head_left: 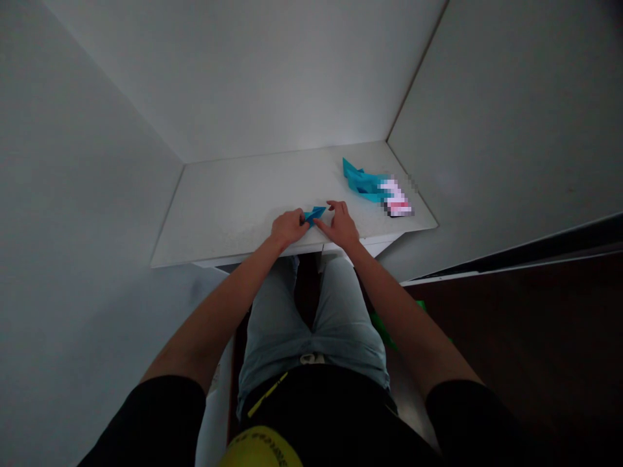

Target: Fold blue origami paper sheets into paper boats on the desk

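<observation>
A small piece of folded blue paper (316,213) is between my hands, close to the front edge of the white tabletop (233,201). My left hand (289,227) is closed on its left end, thumb and fingers pinching it. At the other side, my right hand (342,224) has its thumb against the paper's lower right part. The index finger of that hand is raised and apart from the thumb. Parts of the paper are hidden behind my left fingers.
Further back on the right lie larger folded blue paper shapes (363,181), next to a phone (398,198) whose screen is blurred out. White walls (272,78) enclose the tabletop at the back and both sides. Something green (384,329) is low by my right leg.
</observation>
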Demonstrator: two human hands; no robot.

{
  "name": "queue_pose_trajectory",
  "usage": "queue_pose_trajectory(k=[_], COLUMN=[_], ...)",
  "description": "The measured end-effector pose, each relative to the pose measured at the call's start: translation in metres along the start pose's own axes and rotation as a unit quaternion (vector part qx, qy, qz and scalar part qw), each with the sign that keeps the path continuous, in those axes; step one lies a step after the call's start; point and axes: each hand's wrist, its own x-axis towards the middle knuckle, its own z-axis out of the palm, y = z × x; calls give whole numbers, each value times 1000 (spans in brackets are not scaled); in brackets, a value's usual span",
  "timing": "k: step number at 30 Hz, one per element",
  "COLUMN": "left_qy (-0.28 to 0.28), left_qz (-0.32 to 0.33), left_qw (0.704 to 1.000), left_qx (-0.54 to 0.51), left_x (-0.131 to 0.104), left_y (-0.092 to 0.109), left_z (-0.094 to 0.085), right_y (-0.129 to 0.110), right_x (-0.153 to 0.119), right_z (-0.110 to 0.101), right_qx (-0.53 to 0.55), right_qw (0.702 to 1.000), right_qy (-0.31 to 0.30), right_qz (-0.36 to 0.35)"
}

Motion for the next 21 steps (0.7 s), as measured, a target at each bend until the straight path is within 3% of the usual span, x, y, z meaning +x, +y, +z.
queue_pose_trajectory(k=[4, 9, 17, 21], left_qy=[40, 106, 112, 115], left_qz=[32, 52, 82, 87], left_qw=[998, 989, 988, 990], left_qx=[-24, -86, -63, -14], left_x=[-7, -16, -28, -34], left_y=[-3, -4, 1, 11], left_z=[7, 7, -16, -27], right_y=[-5, -24, -28, -20], right_x=[4, 6, 4, 6], right_z=[1, 8, 27, 30], right_qx=[3, 1, 31, 83], right_qw=[998, 996, 996, 994], right_qy=[-29, -70, -59, -12], right_qz=[48, 49, 65, 64])
